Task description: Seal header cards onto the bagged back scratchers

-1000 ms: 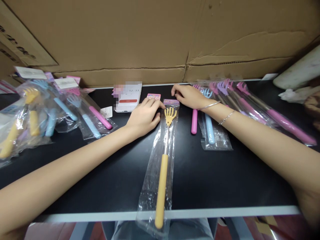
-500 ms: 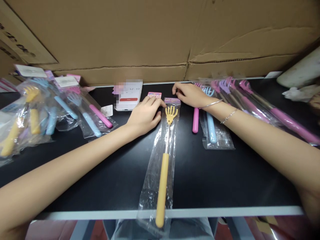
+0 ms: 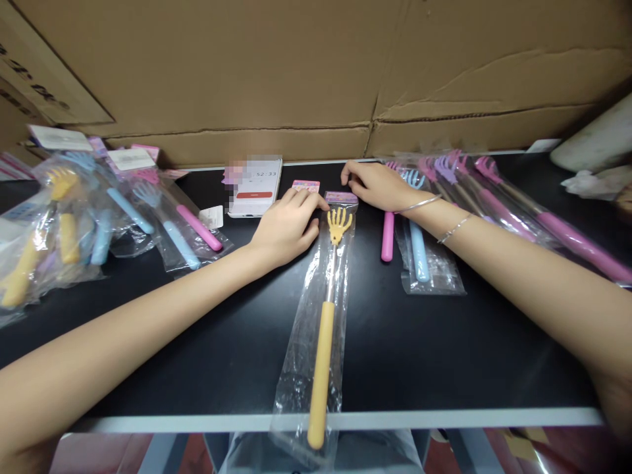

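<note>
A yellow back scratcher [image 3: 322, 368] lies inside a long clear plastic bag [image 3: 295, 378], claw end away from me. Its handle end juts past the table's front edge. My left hand [image 3: 285, 227] rests palm down beside the bag's far end, fingers spread, a fingertip at the bag's edge. Partly under those fingers is a pink card [image 3: 305, 186]. A purple card [image 3: 340, 198] tops the bag. My right hand [image 3: 378, 185] lies on the table to the right, loosely bent, fingers apart, holding nothing visible. Its wrist covers part of a pink back scratcher [image 3: 388, 240] and a blue one [image 3: 419, 257].
Bagged back scratchers [image 3: 64, 217] are heaped at the left. Several more pink and purple ones [image 3: 523, 210] lie at the right. A phone [image 3: 254, 191] stands behind my left hand. Cardboard [image 3: 247, 66] walls the back of the black table [image 3: 212, 368].
</note>
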Demonstrator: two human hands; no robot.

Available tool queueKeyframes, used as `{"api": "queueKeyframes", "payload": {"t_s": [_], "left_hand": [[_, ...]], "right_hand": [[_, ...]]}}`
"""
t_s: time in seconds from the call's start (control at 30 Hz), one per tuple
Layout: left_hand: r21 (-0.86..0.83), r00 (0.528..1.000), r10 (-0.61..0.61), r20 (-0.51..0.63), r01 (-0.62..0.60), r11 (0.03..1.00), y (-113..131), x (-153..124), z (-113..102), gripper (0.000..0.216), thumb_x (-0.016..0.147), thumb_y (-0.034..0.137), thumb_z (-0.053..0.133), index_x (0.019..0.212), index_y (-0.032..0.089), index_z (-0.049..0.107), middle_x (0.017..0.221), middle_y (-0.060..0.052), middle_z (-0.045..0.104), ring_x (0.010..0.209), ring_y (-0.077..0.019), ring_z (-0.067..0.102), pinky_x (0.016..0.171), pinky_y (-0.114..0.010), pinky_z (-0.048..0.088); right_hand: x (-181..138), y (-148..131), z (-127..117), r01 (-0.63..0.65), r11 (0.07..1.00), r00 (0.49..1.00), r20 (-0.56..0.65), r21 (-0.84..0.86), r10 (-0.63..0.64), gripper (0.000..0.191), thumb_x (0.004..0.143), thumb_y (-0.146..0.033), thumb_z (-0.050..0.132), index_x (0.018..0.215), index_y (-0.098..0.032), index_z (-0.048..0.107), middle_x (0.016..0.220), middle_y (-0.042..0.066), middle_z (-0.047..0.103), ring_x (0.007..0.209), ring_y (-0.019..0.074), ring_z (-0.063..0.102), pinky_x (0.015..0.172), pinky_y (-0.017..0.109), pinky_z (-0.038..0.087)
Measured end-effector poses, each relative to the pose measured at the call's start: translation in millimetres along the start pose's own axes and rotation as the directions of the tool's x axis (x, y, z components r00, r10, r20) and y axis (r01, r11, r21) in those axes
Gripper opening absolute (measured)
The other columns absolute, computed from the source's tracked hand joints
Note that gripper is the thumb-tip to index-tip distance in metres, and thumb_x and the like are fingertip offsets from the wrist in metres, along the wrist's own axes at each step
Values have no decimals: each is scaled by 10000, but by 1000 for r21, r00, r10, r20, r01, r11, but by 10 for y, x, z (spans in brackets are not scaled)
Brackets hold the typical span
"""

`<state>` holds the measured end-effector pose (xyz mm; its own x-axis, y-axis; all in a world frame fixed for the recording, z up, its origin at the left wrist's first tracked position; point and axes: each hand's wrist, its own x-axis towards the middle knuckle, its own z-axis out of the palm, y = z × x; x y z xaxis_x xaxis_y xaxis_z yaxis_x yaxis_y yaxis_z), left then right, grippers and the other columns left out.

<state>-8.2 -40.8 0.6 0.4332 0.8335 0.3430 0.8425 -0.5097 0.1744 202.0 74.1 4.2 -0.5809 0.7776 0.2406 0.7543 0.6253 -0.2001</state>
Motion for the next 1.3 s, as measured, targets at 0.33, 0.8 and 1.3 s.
{"api": "queueKeyframes", "payload": {"t_s": [0.33, 0.8, 1.3], "left_hand": [[-1, 1000, 18, -3, -18, 1000, -19, 8, 8, 292, 910, 127, 450, 1153, 128, 613, 1182, -108, 666, 1177, -289, 572, 1028, -441, 502], [9, 999, 20, -28, -19, 1000, -25, -6, 21, 281, 902, 138, 454, 1137, 161, 607, 1163, -95, 672, 1156, -273, 577, 1008, -433, 513], [10, 1000, 10, -19, -10, 1000, -9, -3, 15, 288, 900, 123, 450, 1140, 157, 606, 1186, -93, 668, 1178, -283, 571, 990, -435, 512]], "right_hand": [[-4, -17, -12, -2, 1000, 1000, 4, -10, 2, 352, 826, -149, 428, 1104, -125, 642, 941, 86, 690, 821, 177, 566, 736, 262, 333], [-5, -19, -9, 1, 1000, 1000, -7, -15, -1, 343, 820, -147, 426, 1085, -130, 643, 927, 84, 692, 806, 180, 571, 736, 266, 342], [-5, -17, -12, 2, 1000, 1000, -8, -13, -2, 340, 824, -141, 434, 1094, -136, 641, 950, 80, 700, 783, 165, 554, 726, 257, 338]]}}
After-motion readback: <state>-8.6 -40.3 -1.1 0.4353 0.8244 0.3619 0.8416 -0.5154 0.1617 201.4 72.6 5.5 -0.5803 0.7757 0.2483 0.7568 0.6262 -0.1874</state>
